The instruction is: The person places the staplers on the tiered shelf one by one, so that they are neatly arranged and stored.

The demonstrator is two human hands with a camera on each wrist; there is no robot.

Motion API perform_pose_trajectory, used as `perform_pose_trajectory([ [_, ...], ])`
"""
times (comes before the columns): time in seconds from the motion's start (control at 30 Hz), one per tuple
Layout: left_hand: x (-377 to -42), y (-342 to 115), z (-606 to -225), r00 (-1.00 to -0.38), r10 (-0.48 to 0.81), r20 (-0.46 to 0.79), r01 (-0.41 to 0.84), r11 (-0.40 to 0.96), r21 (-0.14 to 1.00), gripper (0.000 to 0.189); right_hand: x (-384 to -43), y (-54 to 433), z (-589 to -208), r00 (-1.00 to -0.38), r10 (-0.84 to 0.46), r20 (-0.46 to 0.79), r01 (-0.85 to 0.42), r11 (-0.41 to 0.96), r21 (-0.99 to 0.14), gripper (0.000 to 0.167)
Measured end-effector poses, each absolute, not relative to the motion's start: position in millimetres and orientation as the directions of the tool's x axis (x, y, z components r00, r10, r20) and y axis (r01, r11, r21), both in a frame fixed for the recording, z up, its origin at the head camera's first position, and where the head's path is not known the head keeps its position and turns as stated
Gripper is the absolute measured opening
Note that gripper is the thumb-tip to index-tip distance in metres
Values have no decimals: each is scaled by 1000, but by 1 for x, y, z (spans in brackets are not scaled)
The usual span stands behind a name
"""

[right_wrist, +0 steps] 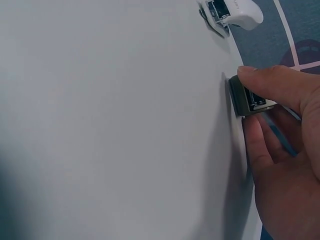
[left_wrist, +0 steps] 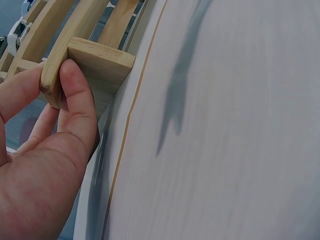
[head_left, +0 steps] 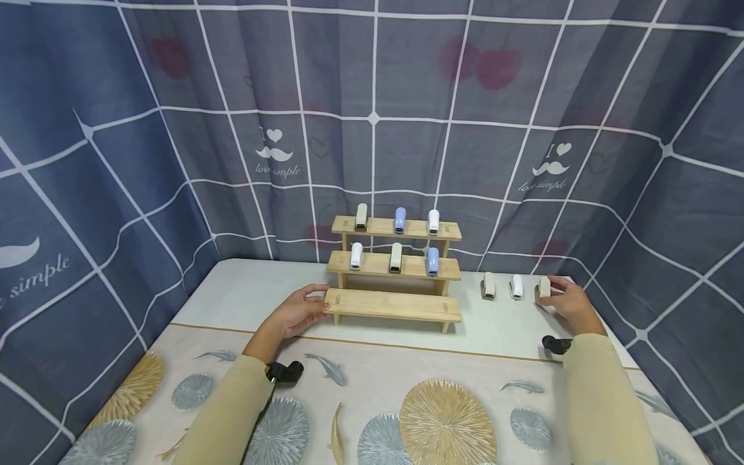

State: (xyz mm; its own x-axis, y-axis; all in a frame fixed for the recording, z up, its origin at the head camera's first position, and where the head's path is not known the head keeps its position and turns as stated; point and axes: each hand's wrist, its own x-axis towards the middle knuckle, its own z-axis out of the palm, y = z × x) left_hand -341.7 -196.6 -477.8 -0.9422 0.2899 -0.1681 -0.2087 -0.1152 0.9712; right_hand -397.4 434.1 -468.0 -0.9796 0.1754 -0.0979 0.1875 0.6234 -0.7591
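Note:
A wooden three-tier stand [head_left: 395, 303] is on the white tabletop. Its bottom tier is bare. My left hand [head_left: 298, 313] pinches the left end of that tier between thumb and fingers, as the left wrist view shows up close. At the right, my right hand [head_left: 571, 303] holds a small beige stapler [head_left: 544, 286] by its sides. In the right wrist view this stapler [right_wrist: 241, 95] sits between thumb and fingers, against the white surface. Left of it stand a white stapler [head_left: 516, 287] and another beige stapler [head_left: 488, 285].
The top tier bears a beige stapler [head_left: 361, 216], a blue one [head_left: 400, 219] and a white one [head_left: 433, 221]. On the middle tier are a white stapler [head_left: 356, 256], a beige one [head_left: 396, 258] and a blue one [head_left: 433, 261]. A checked curtain [head_left: 418, 155] hangs behind.

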Motion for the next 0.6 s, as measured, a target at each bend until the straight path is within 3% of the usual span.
perform_pose_trajectory([
  [0.6, -339, -196, -476, -943, 291, -162, -204, -118, 972, 62, -396, 428, -472, -977, 201, -71, 187, 647, -739, 95],
])
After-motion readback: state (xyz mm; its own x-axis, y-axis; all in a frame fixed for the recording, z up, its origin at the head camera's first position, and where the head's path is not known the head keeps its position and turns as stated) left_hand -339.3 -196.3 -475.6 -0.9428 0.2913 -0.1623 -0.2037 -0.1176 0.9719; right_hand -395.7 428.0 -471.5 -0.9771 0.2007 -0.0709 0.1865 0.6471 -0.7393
